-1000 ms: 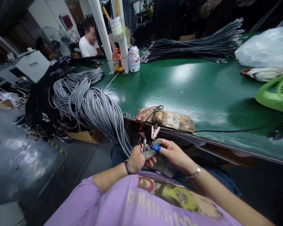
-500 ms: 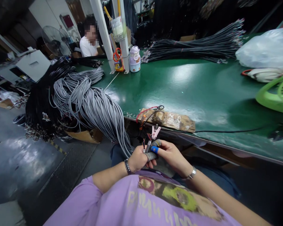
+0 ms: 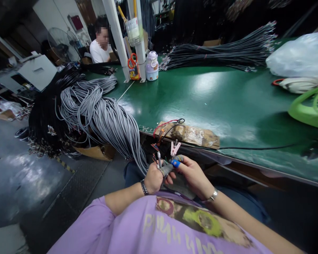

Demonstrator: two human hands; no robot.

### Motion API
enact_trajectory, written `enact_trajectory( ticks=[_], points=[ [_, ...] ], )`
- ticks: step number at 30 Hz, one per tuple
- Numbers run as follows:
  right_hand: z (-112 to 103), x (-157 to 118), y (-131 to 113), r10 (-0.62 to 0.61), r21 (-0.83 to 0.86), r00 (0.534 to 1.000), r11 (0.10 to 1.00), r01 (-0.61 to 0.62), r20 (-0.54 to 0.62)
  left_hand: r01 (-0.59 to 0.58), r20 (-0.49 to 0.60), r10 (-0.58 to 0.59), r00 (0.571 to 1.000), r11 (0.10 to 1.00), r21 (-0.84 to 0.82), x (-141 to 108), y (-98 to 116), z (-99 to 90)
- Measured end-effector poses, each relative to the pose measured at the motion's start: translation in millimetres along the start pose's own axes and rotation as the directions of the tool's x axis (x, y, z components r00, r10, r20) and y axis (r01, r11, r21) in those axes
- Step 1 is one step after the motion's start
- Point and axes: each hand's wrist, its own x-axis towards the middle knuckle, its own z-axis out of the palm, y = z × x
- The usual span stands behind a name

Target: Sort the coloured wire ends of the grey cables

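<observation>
My left hand (image 3: 153,178) is closed around grey cable ends (image 3: 159,160), with stripped, coloured wires (image 3: 155,147) fanning out above the fist. Close on its right, my right hand (image 3: 194,176) pinches thumb and forefinger together; what is between them is too small to make out. Blue wrap covers the right thumb, and grey wrap shows on fingers of both hands. Just beyond the right fingertips a pale pink clip (image 3: 174,149) stands at the bench edge. Behind it lies a worn wooden board (image 3: 205,137) with red and black leads.
A thick bundle of grey cables (image 3: 103,113) hangs over the bench's left end, beside black cables (image 3: 43,116). On the green bench (image 3: 228,95) are a lilac bottle (image 3: 152,66), black cable bundles (image 3: 214,54), a plastic bag (image 3: 299,54) and a green fan (image 3: 312,106). Another person (image 3: 99,47) sits far left.
The cable ends in my left hand have shifted left and tipped away from the clip, their wires now spread apart. My right fingertips have moved slightly off the left hand.
</observation>
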Motion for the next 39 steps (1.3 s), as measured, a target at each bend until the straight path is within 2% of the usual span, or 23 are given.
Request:
enact_trajectory(
  ticks=[5,10,12,15,17,22,27,33,39],
  points=[
    [-5,3,4,-0.012,-0.024,0.999,1.000,0.011,-0.040,0.005,-0.021,-0.005,1.000,1.000,0.002,-1,2,1.4],
    [-7,3,3,-0.045,-0.050,0.998,0.998,0.043,-0.039,-0.022,-0.104,0.016,0.994,0.998,-0.055,-2,5,4.9],
    [-7,1,3,-0.036,-0.011,0.999,0.999,0.036,0.012,-0.034,-0.115,0.024,0.993,0.996,-0.084,-3,6,6.0],
    [-8,1,4,0.026,0.085,0.989,0.996,-0.039,0.143,-0.049,-0.101,0.038,0.994,0.993,-0.112,-5,7,6.1],
    [-13,4,6,0.056,0.149,0.982,0.985,-0.084,0.183,-0.057,-0.086,0.046,0.995,0.990,-0.129,-6,8,5.2],
    [-24,25,4,0.142,0.298,0.982,0.939,-0.174,0.126,-0.044,-0.049,0.037,0.998,0.986,-0.158,-7,13,5.1],
    [-15,40,-5,0.153,0.309,0.981,0.933,-0.183,0.117,-0.041,-0.039,0.035,0.999,0.989,-0.145,-5,18,9.8],
    [-6,44,-6,0.158,0.394,0.987,0.905,-0.161,0.042,-0.031,-0.066,0.022,0.998,0.990,-0.138,1,16,12.4],
    [-3,44,-6,0.194,0.454,0.981,0.872,-0.183,0.024,-0.027,-0.067,0.018,0.998,0.990,-0.138,3,12,12.2]
  ],
)
